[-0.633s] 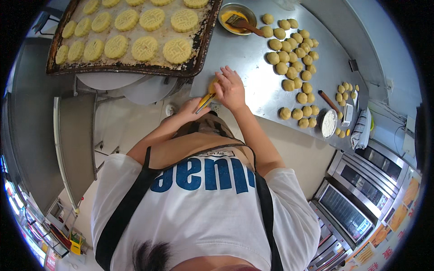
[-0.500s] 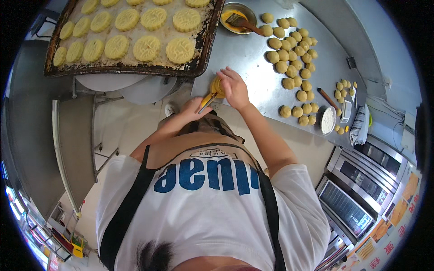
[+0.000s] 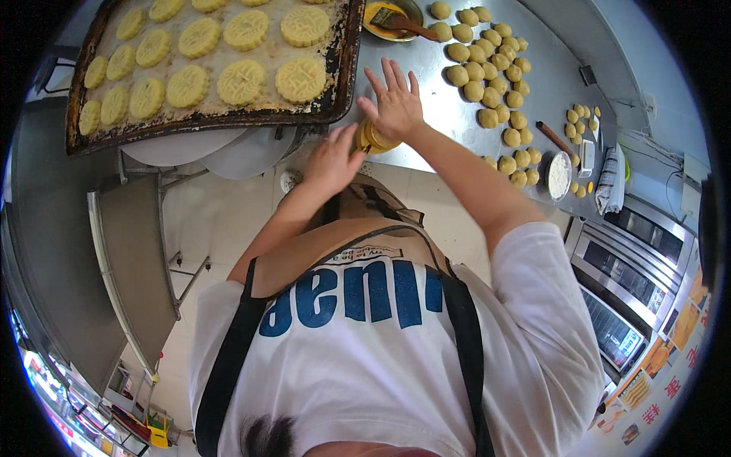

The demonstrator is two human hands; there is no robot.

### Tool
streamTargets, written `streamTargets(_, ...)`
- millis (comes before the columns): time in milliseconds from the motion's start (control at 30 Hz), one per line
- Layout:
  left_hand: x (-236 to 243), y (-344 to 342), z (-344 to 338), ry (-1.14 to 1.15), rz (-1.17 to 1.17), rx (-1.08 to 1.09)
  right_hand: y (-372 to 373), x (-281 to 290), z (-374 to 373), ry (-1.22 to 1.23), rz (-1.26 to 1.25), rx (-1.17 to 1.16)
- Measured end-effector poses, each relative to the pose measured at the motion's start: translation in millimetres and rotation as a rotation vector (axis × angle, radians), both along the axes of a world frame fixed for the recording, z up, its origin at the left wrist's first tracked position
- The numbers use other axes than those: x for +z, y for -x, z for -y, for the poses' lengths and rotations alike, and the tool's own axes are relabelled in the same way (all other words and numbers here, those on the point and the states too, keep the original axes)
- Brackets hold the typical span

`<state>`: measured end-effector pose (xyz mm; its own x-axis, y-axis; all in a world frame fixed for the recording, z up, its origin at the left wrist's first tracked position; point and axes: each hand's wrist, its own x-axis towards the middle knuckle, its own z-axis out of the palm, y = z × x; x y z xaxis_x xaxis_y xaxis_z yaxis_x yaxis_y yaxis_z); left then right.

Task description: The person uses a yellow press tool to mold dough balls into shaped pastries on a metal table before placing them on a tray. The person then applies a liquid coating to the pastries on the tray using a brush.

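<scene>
At the near edge of the metal table is a yellow mooncake mould (image 3: 373,140), partly covered by my hands. My left hand (image 3: 327,161) lies against its left side, fingers and thumb around that edge; the handle is hidden. Over its top sits the heel of my right hand (image 3: 394,105), whose fingers spread outward. What lies inside the mould cannot be seen. On the left a dark baking tray (image 3: 349,68) carries rows of pale round patterned mooncakes (image 3: 241,82). To the right, many yellow-brown dough balls (image 3: 474,71) are grouped on the table (image 3: 435,95).
Beyond my right hand stands a bowl (image 3: 371,15) of orange-yellow liquid with a brush (image 3: 411,27) across it. Farther right are a bowl of white powder (image 3: 559,175), a rolling pin (image 3: 554,139) and a small white scale (image 3: 586,158). Metal ovens (image 3: 636,259) stand at the right.
My right hand has spread its fingers and reaches farther forward over the mould. My left hand has moved up beside the mould, and the handle seen before is covered. The view has shifted slightly.
</scene>
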<state>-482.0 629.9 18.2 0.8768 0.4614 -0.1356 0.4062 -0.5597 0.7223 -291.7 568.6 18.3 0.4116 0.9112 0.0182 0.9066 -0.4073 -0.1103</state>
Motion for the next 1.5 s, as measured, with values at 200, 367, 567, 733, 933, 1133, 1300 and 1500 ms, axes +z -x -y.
streamTargets(200,14.9,-14.8,34.6,-0.325,0.023,-0.133,-1.2,-5.5,-12.1,-0.022,0.087,0.054)
streamTargets(367,20.8,-21.7,43.3,-0.400,0.008,-0.135,-6.5,7.4,-17.2,0.051,-0.043,-0.027)
streamTargets(567,19.7,-31.1,50.3,-0.758,-0.160,-0.151,-0.1,11.3,-12.9,0.030,-0.252,-0.166)
streamTargets(733,35.9,-13.4,19.3,-0.056,-0.047,-0.048,3.1,22.0,-4.0,-0.015,-0.294,0.063)
streamTargets(933,-75.3,45.4,17.4,0.562,0.027,0.198,21.2,12.1,3.5,0.208,-0.220,0.084)
streamTargets(1133,-78.4,43.3,32.6,0.480,-0.026,0.088,33.9,16.4,0.0,0.002,-0.019,0.118)
streamTargets(1300,-43.6,37.2,31.8,0.412,-0.132,0.071,32.8,13.3,-2.5,0.062,0.003,0.035)
streamTargets(1500,-40.0,35.8,29.9,0.432,-0.184,0.054,22.2,5.2,-6.8,0.109,-0.034,0.020)
